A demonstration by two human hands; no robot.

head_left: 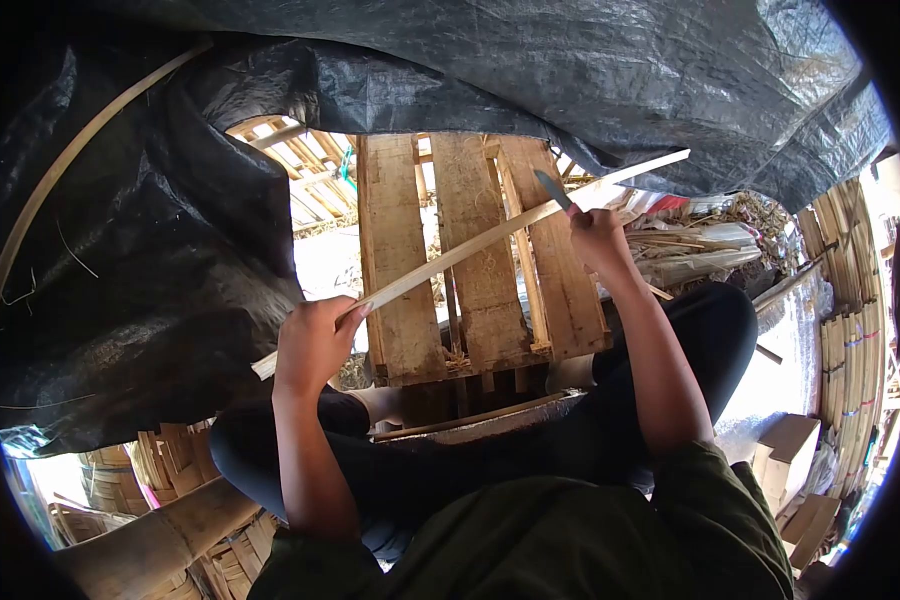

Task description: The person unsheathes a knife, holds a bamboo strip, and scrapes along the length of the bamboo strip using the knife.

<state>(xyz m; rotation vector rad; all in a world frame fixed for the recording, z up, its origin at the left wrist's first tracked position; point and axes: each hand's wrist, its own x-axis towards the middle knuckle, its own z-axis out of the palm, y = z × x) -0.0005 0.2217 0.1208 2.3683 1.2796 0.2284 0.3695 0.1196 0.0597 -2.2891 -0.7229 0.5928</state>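
Observation:
A long pale strip of wood or bamboo [470, 246] slants across the view from lower left to upper right. Near its lower end, my left hand [315, 340] is wrapped round it. My right hand [598, 240] grips the handle of a knife [553, 190], whose blade points up and to the left, at the strip's upper part. Whether the edge touches the strip cannot be told. Beneath the strip lies a slatted wooden platform [482, 300] between my legs.
Dark plastic sheeting [530, 75] hangs across the top and left, with a curved strip [60, 165] on it. Bundled bamboo strips [850, 370] stand at the right, near a cardboard box [790, 450]. A thick pole [160, 535] lies at lower left.

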